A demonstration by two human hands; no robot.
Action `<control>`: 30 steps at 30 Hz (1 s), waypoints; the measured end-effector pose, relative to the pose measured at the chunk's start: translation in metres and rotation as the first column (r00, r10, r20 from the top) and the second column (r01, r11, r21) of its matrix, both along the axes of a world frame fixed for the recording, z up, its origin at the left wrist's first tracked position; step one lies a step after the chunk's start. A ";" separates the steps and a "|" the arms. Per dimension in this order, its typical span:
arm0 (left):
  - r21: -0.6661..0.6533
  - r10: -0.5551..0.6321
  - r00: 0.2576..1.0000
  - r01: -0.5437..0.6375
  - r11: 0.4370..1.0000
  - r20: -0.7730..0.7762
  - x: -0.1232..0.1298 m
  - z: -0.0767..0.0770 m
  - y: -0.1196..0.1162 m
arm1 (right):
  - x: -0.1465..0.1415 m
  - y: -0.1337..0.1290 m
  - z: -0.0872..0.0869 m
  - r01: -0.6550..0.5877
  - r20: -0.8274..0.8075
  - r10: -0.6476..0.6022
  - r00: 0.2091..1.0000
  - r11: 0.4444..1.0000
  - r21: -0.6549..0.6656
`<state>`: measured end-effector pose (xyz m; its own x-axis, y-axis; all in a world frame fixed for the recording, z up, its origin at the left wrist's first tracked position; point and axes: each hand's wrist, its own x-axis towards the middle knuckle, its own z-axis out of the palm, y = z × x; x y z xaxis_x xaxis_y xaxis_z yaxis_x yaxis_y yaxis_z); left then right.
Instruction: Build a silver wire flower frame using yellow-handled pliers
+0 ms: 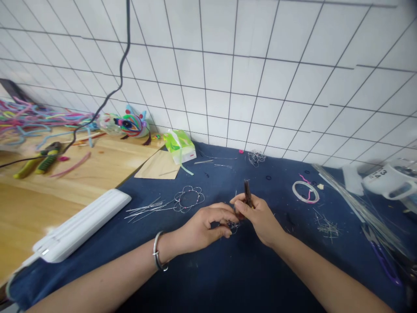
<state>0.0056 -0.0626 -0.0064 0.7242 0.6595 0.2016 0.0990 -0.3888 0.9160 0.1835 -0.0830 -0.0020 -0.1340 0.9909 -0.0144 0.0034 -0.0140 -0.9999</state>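
Note:
My left hand (211,224), with a silver bangle at the wrist, is closed on a small piece of bent wire (233,226); the fingers hide most of it. My right hand (256,213) is wrapped around pliers (247,192), their dark jaws pointing up and away from me. The two hands nearly meet, fingertips close together over the dark blue cloth. Left of them lies a flower-shaped wire ring (189,199) with looped petals and small pinkish beads. Straight cut wires (148,210) lie beside the ring.
A white power strip (83,224) and green-handled pliers (48,158) lie left. Behind are a tissue pack (180,145) and a wire tangle (256,158). Rightward are a white tape-like ring (305,192), wire scraps (328,228), purple scissors (382,256), long wires (355,195) and a mug (389,180).

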 end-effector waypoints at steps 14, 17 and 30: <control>0.113 0.012 1.000 -0.013 0.993 0.011 -0.014 0.012 0.013 | 0.049 0.001 -0.010 -0.195 0.682 -0.119 0.722 0.910 0.366; 0.157 0.004 1.000 -0.006 0.988 0.007 -0.014 0.007 0.015 | 0.055 -0.008 -0.011 -0.336 0.788 -0.114 0.606 0.861 0.383; 0.280 -0.146 0.989 0.149 0.948 -0.032 -0.013 0.010 0.005 | 0.052 -0.013 -0.013 -0.442 0.935 -0.198 0.294 0.840 0.317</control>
<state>-0.0072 -0.0571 0.0032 0.8123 0.4629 0.3550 0.0302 -0.6411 0.7668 0.2352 -0.0957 -0.0154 -0.4647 0.8657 0.1860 0.8548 0.4934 -0.1608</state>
